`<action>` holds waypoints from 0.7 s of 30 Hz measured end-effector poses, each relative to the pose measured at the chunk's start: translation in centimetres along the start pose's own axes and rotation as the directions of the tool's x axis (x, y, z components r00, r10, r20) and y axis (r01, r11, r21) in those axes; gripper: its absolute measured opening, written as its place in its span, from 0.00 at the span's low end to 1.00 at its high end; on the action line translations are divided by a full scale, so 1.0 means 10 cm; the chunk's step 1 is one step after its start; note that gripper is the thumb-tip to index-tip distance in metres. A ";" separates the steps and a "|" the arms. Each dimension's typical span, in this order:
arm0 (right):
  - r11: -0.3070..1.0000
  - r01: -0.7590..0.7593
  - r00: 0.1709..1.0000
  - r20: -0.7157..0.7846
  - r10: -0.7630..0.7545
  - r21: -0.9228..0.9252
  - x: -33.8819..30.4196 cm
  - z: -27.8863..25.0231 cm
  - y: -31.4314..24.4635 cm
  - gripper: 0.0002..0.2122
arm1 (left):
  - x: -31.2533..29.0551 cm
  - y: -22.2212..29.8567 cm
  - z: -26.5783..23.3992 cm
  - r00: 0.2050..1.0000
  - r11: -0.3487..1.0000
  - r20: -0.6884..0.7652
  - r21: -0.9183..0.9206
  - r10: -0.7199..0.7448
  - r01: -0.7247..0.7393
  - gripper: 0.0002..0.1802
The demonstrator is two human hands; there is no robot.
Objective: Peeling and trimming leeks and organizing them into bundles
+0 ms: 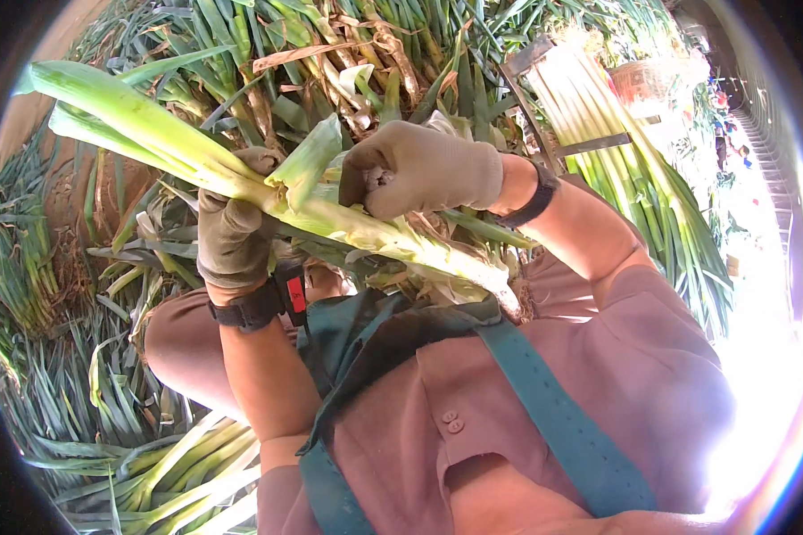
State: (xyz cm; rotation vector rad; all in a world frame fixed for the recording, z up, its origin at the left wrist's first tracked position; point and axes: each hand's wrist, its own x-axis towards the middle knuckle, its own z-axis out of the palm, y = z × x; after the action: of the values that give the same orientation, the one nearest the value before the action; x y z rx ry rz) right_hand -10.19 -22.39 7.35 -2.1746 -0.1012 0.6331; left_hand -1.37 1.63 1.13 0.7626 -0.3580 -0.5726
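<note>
A thick green onion (pixel 366 230) lies slantwise across my lap, its broad green leaves at the upper left and its pale root end at the lower right. My gloved left hand (pixel 235 234) is wrapped round the stalk just below where the leaves spread. A torn outer leaf (pixel 312 160) sticks up from the stalk, folded away from it. Right beside that leaf, my gloved right hand (pixel 433 169) is closed above the stalk with curled fingers. What those fingers pinch, if anything, is hidden.
Heaps of untrimmed green onions (pixel 330 53) lie in front and along the left. At the right, a metal frame (pixel 589 144) holds a row of cleaned pale stalks (pixel 589 94). Behind it stands a basket (pixel 642 82). More stalks (pixel 183 473) lie at the lower left.
</note>
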 end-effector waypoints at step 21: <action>0.867 0.051 0.830 -0.462 -0.314 -0.496 -0.06 0.44 -0.13 0.11 | 0.26 -0.20 0.21 0.944 0.951 -0.328 0.276 -0.041 0.137 0.15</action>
State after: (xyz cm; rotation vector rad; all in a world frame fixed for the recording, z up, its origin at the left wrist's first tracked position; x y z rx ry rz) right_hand -12.59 -18.60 6.35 -2.6853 -0.1855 -0.1540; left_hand -1.03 -2.29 1.35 1.1494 -0.1072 -0.4748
